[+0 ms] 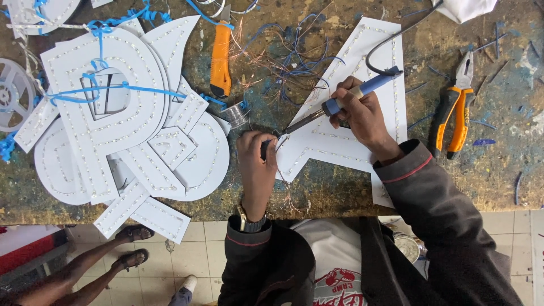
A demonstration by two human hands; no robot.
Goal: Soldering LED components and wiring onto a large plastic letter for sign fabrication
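My right hand [361,112] grips a soldering iron [345,97] with a blue and tan handle, its metal tip pointing left toward my left hand. My left hand [256,156] pinches a small dark piece and thin wire at the edge of a white letter-shaped panel [374,51] lined with small lights. The iron's tip meets the spot just right of my left fingers. A black cord runs from the iron's handle up to the top edge. A spool of solder wire [237,115] lies just above my left hand.
A stack of white letter panels [113,124] tied with blue cord fills the left of the worn bench. An orange utility knife [220,56], tangled copper and blue wire [283,62], orange-handled pliers [457,110] and a grey reel [11,93] lie around. Another person's sandalled feet [131,246] show below.
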